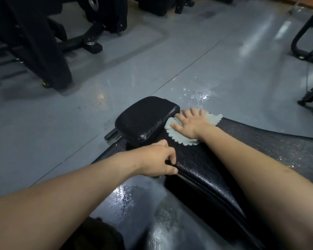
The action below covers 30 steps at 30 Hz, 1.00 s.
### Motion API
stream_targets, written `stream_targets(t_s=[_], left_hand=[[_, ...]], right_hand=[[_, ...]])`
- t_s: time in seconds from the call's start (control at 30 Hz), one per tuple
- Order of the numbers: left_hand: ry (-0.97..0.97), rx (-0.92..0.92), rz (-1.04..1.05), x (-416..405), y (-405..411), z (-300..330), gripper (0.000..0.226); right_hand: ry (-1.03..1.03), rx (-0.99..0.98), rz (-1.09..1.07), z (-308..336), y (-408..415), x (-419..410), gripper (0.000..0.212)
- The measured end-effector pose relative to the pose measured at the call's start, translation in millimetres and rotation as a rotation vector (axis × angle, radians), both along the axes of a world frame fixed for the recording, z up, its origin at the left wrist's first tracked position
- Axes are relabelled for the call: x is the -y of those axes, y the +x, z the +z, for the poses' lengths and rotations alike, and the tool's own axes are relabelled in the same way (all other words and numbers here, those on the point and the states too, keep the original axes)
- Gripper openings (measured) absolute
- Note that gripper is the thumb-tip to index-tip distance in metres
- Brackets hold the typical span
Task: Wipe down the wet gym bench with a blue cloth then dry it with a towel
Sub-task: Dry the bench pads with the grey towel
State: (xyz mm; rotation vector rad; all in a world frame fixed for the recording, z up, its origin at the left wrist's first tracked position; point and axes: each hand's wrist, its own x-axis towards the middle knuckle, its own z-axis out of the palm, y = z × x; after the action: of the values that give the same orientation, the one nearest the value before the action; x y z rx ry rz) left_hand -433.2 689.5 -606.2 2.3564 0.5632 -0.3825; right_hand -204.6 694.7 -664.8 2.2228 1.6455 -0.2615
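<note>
Floor [65, 121]: grey and glossy, with water pooled beyond the bench's far end and another wet patch under its near left side.
Gym machines [43, 51]: black frames standing on the floor at the far left, well apart from the bench.
Bench [215, 170]: long black pebbled back pad, beaded with droplets (thickest toward the right).
Seat pad [145, 118]: smaller black cushion at the far end, tilted, glistening along its near edge.
Right hand [192, 123]: flat, fingers spread, pressing the cloth down.
Left hand [157, 163]: curled over the bench's left edge, fingers wrapped on the rim.
Cloth [177, 138]: pale with a scalloped edge, lying on the back pad just beside the seat pad, under the right palm.
</note>
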Motion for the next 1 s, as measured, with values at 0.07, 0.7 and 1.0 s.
stream_targets(t_s=[0.07, 0.7, 1.0], left_hand=[[0.035, 0.022, 0.019, -3.4, -0.3, -0.8, 0.024], [0.144, 0.022, 0.084, 2.2, -1.9, 6.8, 0.025], [0.111, 0.082, 0.086, -3.4, -7.1, 12.9, 0.027]], right_hand=[[-0.001, -0.025, 0.093, -2.0, -18.3, 5.8, 0.073], [-0.019, 0.042, 0.209, 50.9, -65.7, 216.2, 0.071], [-0.05, 0.043, 0.025, 96.3, -29.4, 312.6, 0.076]])
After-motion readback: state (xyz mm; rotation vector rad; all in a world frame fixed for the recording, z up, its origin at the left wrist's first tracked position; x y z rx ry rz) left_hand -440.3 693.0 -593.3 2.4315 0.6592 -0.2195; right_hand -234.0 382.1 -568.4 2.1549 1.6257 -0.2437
